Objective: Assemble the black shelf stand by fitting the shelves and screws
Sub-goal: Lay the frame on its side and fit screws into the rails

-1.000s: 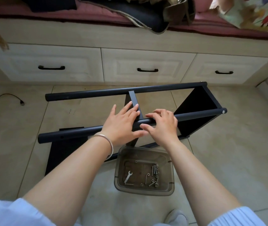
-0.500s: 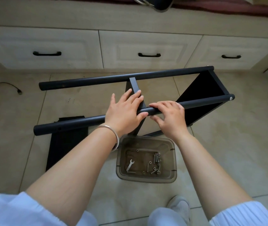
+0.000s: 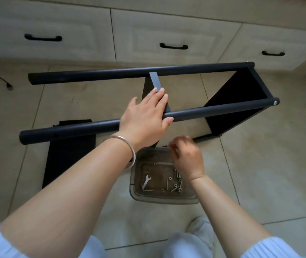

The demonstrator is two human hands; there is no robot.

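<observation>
A half-built black stand (image 3: 223,110) lies on its side on the tiled floor (image 3: 260,174) in front of a row of three cream drawers (image 3: 167,34), two round poles uppermost and running left to right. By the look of it the job is roughly at its midpoint: an end shelf (image 3: 241,95) sits between the poles at the right, with a bolt head showing at the near pole's tip, and a middle shelf (image 3: 157,84) stands edge-up between the poles but seems not yet fastened. A third shelf (image 3: 68,155) lies flat on the floor under the near pole's left end, where an empty screw hole shows, so it looks yet to be fitted. The left hand (image 3: 146,118), a bangle (image 3: 128,148) on its wrist, rests flat with fingers straight across the near pole and the middle shelf's top edge, steadying the joint. The right hand (image 3: 187,159) hangs over a clear tub (image 3: 167,200) of hardware just in front of the stand, fingers curled; it is blurred, and whether it holds anything cannot be told. In the tub lie one small spanner (image 3: 146,181) and a scatter of bolts and nuts, too small and jumbled to count exactly. A cable end (image 3: 9,86) trails at far left.
</observation>
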